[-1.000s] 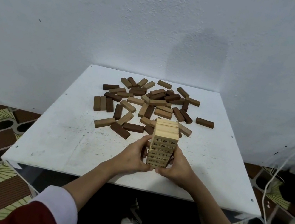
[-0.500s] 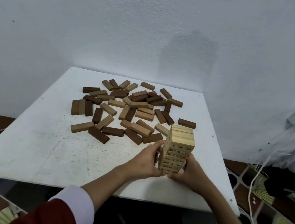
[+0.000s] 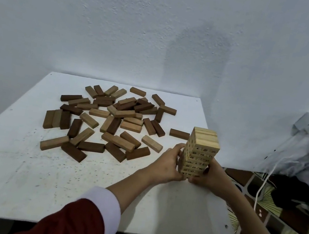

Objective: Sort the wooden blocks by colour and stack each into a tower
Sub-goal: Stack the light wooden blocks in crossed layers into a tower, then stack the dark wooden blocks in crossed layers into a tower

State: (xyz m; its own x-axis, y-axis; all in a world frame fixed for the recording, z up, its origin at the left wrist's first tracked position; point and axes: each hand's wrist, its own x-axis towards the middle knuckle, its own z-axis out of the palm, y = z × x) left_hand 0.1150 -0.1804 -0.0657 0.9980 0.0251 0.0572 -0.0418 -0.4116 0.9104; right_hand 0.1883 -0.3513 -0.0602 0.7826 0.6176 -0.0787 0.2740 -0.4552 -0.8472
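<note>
Both hands (image 3: 191,170) grip the upright pale tower (image 3: 201,152).

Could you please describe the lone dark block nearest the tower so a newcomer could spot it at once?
On the white table, find the pale numbered tower near the right edge. Just left of its top lies a dark brown block, flat and apart from the scattered pile.

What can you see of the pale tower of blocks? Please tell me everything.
The tower is built of pale, light-wood blocks laid in many flat layers, with small dark numbers printed on the block sides. It stands upright near the right edge of the white table, apart from the loose brown blocks. The left hand and right hand grip its lower part from both sides, fingers curled round it.
</note>
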